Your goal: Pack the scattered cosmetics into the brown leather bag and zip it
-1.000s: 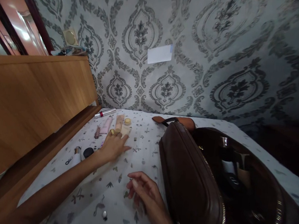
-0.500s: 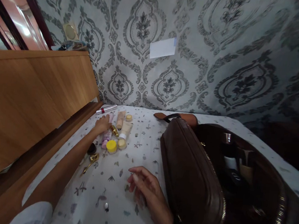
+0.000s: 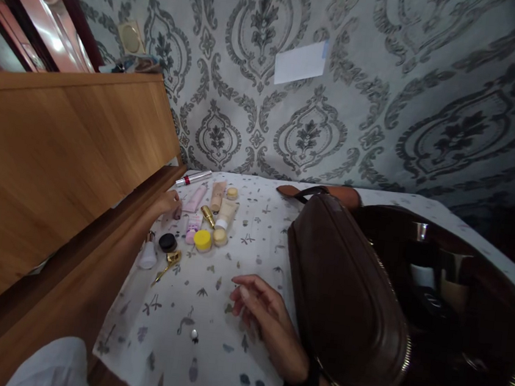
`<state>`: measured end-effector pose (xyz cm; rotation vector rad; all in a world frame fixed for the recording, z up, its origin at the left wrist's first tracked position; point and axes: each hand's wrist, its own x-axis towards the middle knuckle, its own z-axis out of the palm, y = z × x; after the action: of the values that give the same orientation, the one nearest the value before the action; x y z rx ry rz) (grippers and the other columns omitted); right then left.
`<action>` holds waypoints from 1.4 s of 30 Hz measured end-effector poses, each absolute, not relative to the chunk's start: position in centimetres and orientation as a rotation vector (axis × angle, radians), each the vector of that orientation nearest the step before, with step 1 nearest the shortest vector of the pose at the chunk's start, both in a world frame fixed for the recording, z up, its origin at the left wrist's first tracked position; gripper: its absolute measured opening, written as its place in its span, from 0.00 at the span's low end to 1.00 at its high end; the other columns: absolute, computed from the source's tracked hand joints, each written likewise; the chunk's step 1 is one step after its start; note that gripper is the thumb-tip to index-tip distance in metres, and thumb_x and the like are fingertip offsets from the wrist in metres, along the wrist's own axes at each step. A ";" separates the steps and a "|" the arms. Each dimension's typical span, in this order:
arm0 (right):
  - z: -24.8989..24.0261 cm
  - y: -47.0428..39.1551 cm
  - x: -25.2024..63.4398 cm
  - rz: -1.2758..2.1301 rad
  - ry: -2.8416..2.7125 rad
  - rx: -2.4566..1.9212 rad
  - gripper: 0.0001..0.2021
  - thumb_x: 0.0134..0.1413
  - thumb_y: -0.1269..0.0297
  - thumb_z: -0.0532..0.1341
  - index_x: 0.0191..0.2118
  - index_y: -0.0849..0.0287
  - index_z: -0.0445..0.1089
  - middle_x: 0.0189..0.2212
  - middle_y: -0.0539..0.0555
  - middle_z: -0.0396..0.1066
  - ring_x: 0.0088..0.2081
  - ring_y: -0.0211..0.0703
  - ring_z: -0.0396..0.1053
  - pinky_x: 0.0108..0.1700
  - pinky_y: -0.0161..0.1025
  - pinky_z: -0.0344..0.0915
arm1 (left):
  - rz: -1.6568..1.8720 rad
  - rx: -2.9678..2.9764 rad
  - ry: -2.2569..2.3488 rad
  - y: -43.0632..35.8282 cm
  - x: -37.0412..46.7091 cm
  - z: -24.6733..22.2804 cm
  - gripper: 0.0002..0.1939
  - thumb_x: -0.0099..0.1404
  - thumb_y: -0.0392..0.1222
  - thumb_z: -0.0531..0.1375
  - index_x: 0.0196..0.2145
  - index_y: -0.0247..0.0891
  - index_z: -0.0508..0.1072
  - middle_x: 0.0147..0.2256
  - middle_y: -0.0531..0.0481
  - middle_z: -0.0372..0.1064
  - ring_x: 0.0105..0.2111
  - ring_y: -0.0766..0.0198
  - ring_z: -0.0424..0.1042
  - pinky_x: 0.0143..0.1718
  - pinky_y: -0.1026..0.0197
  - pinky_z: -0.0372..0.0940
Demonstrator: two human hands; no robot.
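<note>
Head view: the fingers of the left hand (image 3: 167,203) are bent downward at the far left of the printed cloth (image 3: 202,365), over a small mauve item (image 3: 178,213). Whether they pinch it or only rest against it, I cannot tell. It is probably light, stiff and smooth, perhaps apt to roll, so a fingertip hold across its middle would seem to suit it. The mauve item lies just below the fingertips, at their near right side, partly covered by them.

Just right of it are a pink tube (image 3: 196,199) and, a little nearer, a lilac tube (image 3: 193,228); a silver wand (image 3: 193,178) lies on the far side. Nearer than the left hand stand a black-lidded jar (image 3: 168,242) and a white bottle (image 3: 148,255); a yellow-lidded jar (image 3: 203,241) sits to the right.

The right hand (image 3: 263,310) hovers over or rests on the near middle of the cloth, its fingers loosely curled, slightly parted and holding nothing. To its right lies a brown bag (image 3: 344,288), unzipped.
</note>
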<state>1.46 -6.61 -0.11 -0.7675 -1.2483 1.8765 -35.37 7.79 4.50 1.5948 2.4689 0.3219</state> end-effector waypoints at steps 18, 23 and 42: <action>-0.5 -6.6 1.5 1.854 -1.258 -0.733 0.24 0.50 0.42 0.66 0.42 0.59 0.73 0.31 0.53 0.72 0.29 0.38 0.68 0.26 0.33 0.59 | 0.950 1.169 2.008 2.9 -33.2 4.9 0.23 0.52 0.40 0.69 0.44 0.34 0.68 0.31 0.51 0.70 0.30 0.64 0.73 0.35 0.59 0.72; -0.3 -6.7 1.5 1.852 -1.267 -0.727 0.25 0.51 0.41 0.66 0.42 0.59 0.73 0.31 0.53 0.71 0.29 0.38 0.68 0.27 0.33 0.59 | 1.126 1.279 1.691 0.7 -29.8 6.1 0.25 0.48 0.42 0.69 0.44 0.36 0.70 0.35 0.51 0.69 0.36 0.63 0.74 0.42 0.57 0.73; -0.7 -6.5 1.0 1.722 -1.067 -0.713 0.25 0.50 0.43 0.67 0.47 0.55 0.68 0.33 0.49 0.69 0.27 0.36 0.68 0.22 0.30 0.57 | 1.142 2.494 1.365 -6.5 -16.7 2.1 0.13 0.67 0.37 0.59 0.49 0.41 0.72 0.41 0.47 0.70 0.42 0.62 0.71 0.44 0.60 0.68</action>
<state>1.01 -6.52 -0.66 -0.7130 -1.0671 1.7220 -16.69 -6.53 2.14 2.4936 1.3655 1.1422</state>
